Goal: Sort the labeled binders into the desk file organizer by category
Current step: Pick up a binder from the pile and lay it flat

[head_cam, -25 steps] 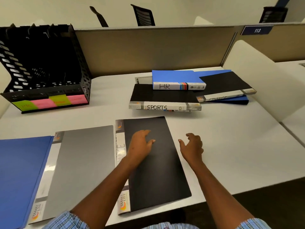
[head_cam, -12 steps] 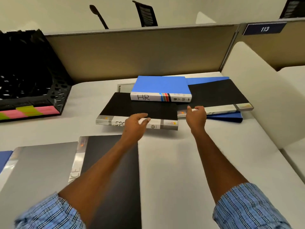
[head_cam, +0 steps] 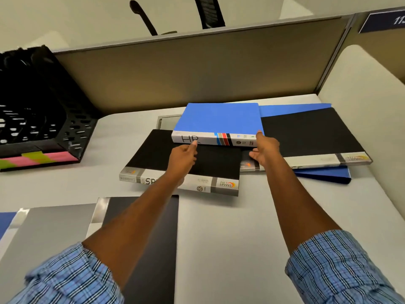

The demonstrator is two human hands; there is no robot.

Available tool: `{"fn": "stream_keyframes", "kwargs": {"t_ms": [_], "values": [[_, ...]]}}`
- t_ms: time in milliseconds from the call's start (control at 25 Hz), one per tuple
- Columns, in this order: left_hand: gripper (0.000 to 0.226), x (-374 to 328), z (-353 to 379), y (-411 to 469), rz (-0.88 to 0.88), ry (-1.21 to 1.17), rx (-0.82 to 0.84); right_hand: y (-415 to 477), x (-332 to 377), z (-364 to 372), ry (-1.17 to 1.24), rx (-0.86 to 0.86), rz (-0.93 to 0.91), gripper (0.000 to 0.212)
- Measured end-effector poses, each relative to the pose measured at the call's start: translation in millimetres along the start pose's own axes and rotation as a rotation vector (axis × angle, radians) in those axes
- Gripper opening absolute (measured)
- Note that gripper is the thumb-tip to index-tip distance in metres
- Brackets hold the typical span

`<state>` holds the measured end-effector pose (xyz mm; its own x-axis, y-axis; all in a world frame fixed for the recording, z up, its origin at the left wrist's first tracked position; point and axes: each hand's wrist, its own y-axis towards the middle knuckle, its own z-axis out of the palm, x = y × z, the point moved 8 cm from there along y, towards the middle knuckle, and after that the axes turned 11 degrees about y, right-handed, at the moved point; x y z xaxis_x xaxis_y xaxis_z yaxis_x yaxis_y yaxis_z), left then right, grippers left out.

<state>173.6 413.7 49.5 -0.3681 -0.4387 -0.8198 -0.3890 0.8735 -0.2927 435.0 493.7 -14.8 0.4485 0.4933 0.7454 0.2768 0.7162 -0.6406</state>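
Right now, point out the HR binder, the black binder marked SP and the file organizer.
HR binder (head_cam: 219, 119): head view, blue top cover.
SP binder (head_cam: 153, 150): head view, black cover's left part.
file organizer (head_cam: 74, 128): head view, perforated right wall.

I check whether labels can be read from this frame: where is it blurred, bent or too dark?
Head view: black mesh plastic file organizer at left is smeared by motion blur; head view: the beige partition's straight top edge bows slightly from wide-angle distortion; head view: HR on the blue binder's white spine is sharp.
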Motion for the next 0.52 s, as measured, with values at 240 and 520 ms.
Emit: {"fn": "stream_keyframes", "kwargs": {"t_ms": [240,520], "values": [[0.029,13,14,9,-0.073,-0.049,0.055,20,-8,7,0.068,-0.016,0.001,0.056],[0.039,11,6,0,-0.070,-0.094,0.076,0,8,18,0.243,0.029,-0.114,0.047]]}}
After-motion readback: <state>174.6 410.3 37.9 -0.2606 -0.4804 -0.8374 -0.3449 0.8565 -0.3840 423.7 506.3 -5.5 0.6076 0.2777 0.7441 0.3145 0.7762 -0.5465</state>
